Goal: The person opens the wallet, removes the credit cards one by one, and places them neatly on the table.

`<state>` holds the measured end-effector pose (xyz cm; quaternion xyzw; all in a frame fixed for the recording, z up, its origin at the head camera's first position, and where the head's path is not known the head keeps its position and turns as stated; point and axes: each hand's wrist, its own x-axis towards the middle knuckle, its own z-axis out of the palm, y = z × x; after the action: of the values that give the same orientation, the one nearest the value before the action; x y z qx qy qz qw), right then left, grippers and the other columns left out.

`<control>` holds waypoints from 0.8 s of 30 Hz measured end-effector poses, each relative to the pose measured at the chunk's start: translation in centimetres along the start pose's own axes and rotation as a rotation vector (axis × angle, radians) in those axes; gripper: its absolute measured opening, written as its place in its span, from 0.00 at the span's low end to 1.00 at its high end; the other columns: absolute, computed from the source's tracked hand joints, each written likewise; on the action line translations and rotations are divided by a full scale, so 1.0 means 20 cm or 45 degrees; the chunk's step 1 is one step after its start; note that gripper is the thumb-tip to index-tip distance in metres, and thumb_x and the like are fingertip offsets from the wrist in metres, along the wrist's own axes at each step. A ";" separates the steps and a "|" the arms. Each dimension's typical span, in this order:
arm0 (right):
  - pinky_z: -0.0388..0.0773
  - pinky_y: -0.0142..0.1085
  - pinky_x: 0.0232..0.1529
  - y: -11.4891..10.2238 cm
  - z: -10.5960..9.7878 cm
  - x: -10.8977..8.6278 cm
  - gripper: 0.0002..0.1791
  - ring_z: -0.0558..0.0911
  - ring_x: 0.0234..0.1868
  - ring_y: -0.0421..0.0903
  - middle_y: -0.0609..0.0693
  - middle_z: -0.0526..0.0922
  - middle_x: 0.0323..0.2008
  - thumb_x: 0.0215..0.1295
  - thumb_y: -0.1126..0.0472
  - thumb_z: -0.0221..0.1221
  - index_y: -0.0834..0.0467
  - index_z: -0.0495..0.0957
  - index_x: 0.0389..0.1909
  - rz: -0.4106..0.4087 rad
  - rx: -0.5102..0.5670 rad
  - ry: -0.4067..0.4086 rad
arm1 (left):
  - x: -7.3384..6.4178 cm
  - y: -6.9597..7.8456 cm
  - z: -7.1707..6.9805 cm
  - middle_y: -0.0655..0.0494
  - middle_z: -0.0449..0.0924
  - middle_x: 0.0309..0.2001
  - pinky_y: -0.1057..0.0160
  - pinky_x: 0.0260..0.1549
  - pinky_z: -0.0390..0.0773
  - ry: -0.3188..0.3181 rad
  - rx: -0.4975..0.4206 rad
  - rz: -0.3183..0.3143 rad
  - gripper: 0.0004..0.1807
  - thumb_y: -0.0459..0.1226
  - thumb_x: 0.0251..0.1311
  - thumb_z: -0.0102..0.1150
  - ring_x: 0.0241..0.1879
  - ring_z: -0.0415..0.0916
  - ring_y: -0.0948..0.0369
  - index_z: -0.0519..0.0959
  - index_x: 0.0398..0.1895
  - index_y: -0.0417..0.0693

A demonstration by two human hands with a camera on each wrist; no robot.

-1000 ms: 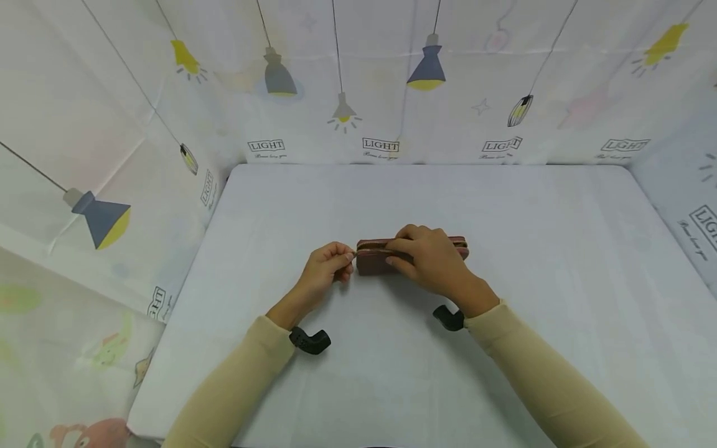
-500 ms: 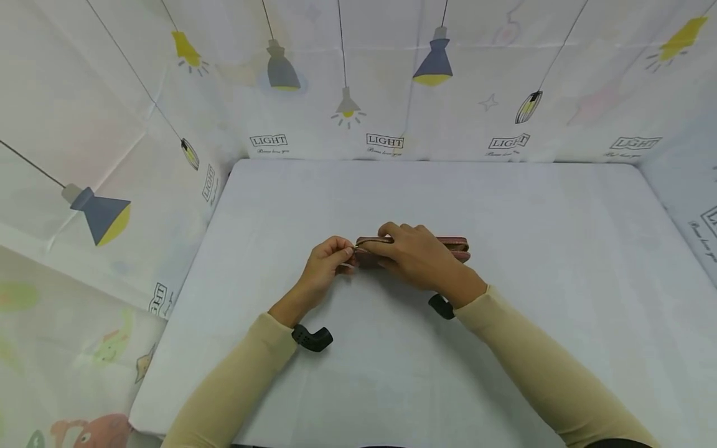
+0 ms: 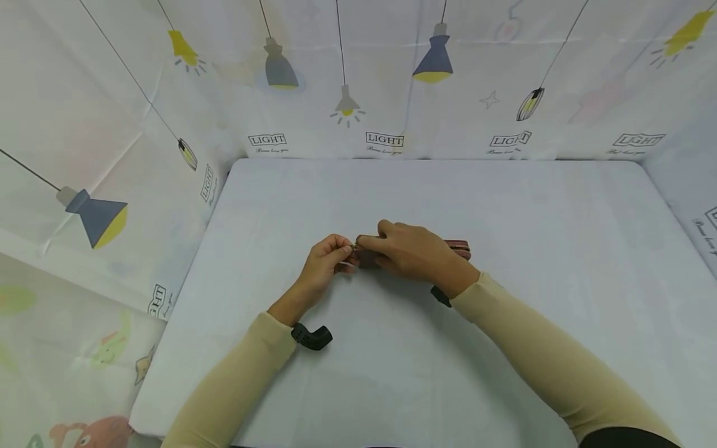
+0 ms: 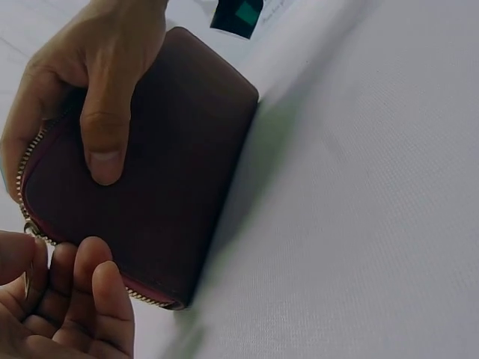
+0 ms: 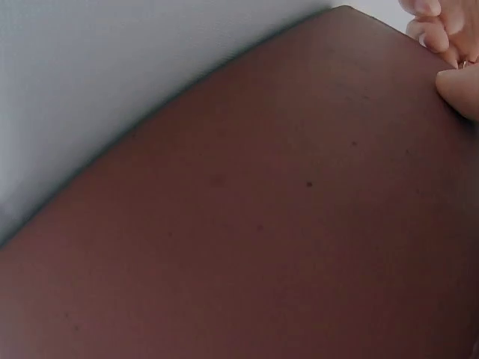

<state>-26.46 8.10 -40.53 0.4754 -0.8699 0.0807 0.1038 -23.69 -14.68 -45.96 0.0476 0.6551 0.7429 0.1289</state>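
A brown zip-around wallet (image 4: 176, 149) stands on its long edge on the table, its brass zipper (image 4: 150, 299) running along the top and the left end. My right hand (image 3: 411, 252) grips the wallet from above near its left end, the thumb (image 4: 105, 142) flat on the near face. At that end my left hand (image 3: 327, 261) pinches the zipper pull (image 4: 29, 277) between thumb and fingers. In the right wrist view the wallet's face (image 5: 224, 194) fills most of the picture, with left-hand fingers (image 5: 441, 30) at the top right corner.
A white cloth covers the table (image 3: 532, 218). Patterned curtains (image 3: 313, 62) with printed lamps hang behind and at the sides. A black wrist camera mount (image 3: 312, 337) sits at the left cuff.
My right hand has slid left along the wallet to its zipper end, and the gap along the top has narrowed. My left hand has stayed nearly in place at the pull.
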 end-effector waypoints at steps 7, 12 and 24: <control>0.70 0.36 0.17 0.02 0.01 0.02 0.13 0.68 0.19 0.43 0.50 0.71 0.26 0.69 0.63 0.64 0.48 0.75 0.49 -0.026 0.021 0.032 | 0.00 0.00 -0.01 0.54 0.80 0.38 0.60 0.43 0.83 0.014 -0.005 0.001 0.06 0.29 0.78 0.47 0.40 0.82 0.60 0.73 0.40 0.40; 0.72 0.37 0.18 0.02 0.02 0.02 0.13 0.70 0.21 0.44 0.50 0.72 0.27 0.69 0.62 0.65 0.47 0.75 0.49 -0.027 0.022 0.025 | 0.01 0.00 -0.01 0.54 0.81 0.38 0.60 0.42 0.83 0.018 -0.018 -0.013 0.06 0.30 0.77 0.47 0.40 0.83 0.60 0.73 0.40 0.41; 0.75 0.38 0.21 0.02 0.02 0.01 0.14 0.73 0.23 0.44 0.51 0.76 0.30 0.69 0.59 0.68 0.46 0.77 0.52 -0.053 0.049 0.022 | 0.01 -0.01 -0.01 0.54 0.80 0.38 0.60 0.42 0.81 -0.017 0.002 0.001 0.07 0.31 0.78 0.45 0.40 0.83 0.60 0.73 0.39 0.42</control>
<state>-26.93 8.10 -40.97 0.4948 -0.8571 0.0994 0.1036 -23.88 -14.75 -46.11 0.0528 0.6547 0.7423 0.1330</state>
